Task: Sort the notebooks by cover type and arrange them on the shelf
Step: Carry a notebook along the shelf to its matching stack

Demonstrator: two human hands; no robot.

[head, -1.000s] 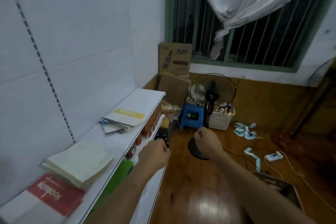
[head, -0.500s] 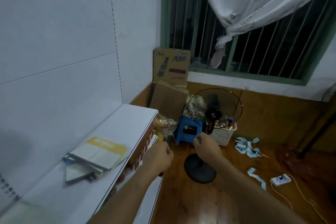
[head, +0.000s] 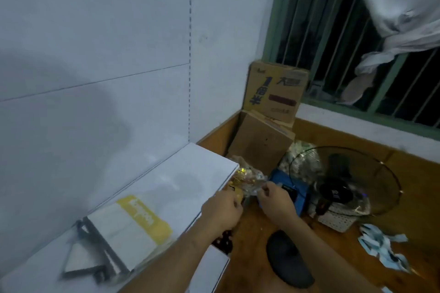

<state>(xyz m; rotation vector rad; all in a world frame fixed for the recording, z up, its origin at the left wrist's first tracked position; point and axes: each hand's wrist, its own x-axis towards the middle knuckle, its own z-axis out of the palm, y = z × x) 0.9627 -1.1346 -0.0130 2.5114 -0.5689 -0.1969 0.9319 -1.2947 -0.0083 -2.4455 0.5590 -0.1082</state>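
While both your left hand (head: 222, 209) and right hand (head: 277, 200) hang clenched and empty past the shelf (head: 190, 173) edge, reach left next for the yellow-banded notebooks (head: 133, 228) lying there.

Home room: barred window (head: 357, 38), curtain (head: 400, 2), floor fan (head: 342, 183).

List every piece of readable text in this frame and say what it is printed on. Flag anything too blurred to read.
"1倍半", large blue characters on the upper cardboard box by the window.
Blue logo at that box's top right: too blurred to read.
Dark red band and small print below it on the same box: unreadable.
White lettering on the yellow band of the top notebook on the shelf: blurred, unreadable.
Small lit mark on the fan hub: too small to read.
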